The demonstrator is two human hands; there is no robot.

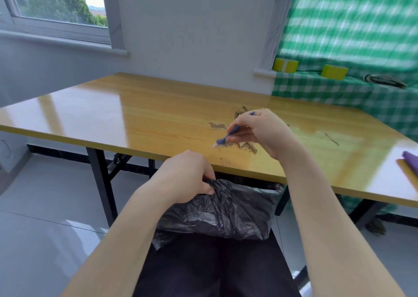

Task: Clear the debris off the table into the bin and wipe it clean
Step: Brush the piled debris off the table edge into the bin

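Dark crumbly debris (245, 147) lies in patches on the glossy wooden table (144, 118), with another patch of debris (216, 125) farther back. My right hand (260, 131) grips a small blue brush (228, 136) whose pale bristles touch the tabletop near the front edge. Below that edge a bin lined with a black plastic bag (226, 213) sits against my lap. My left hand (187, 176) grips the bag's rim just under the table edge.
A purple cloth (411, 161) lies at the table's right edge. Behind, a green checked cloth (339, 88) covers a ledge with two yellow tape rolls (334, 72) and a coiled cable (384, 81). Black folding table legs (101, 179) stand on grey tiles at left.
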